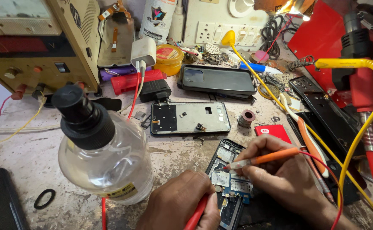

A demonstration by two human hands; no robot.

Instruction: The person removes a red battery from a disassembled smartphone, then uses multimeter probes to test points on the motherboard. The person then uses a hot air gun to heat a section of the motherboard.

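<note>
Fingers of both hands closed: right hand [280, 170] pinches orange probe [267, 158] (tip on phone board [231, 179]), left hand [182, 202] red probe [196, 215].

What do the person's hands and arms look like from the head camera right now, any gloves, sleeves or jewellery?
Both hands are bare: no gloves on the left hand or the right hand. No rings show on the visible fingers, and no watch or band shows at the wrists. No sleeve is in view; the right forearm is uncovered down to the bottom edge of the picture. Little of the left arm is in frame.
</note>
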